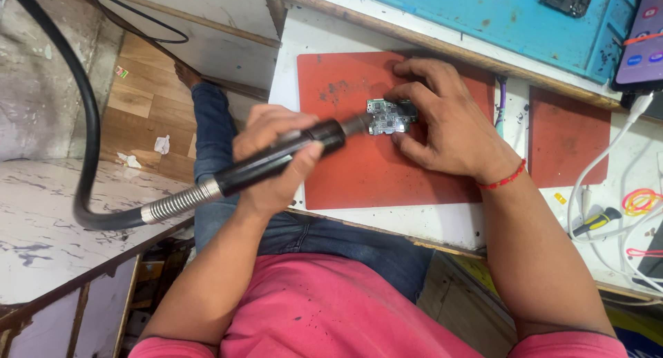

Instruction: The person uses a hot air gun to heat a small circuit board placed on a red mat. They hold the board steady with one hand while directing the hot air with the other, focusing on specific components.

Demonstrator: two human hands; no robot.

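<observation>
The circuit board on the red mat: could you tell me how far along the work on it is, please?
Done: the circuit board lies bare on the red mat. In hand: the right hand pins it while the left hand aims the black hot-air handpiece at its edge. Left: nothing visibly lifted off yet.

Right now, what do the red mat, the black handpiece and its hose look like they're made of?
The red mat looks like matte silicone or rubber: flat, dull, scuffed dark near the board. The black handpiece in the left hand seems smooth plastic, with a faint sheen. Its hose looks like black rubber, joined by a ribbed, shiny metal spring sleeve.
</observation>
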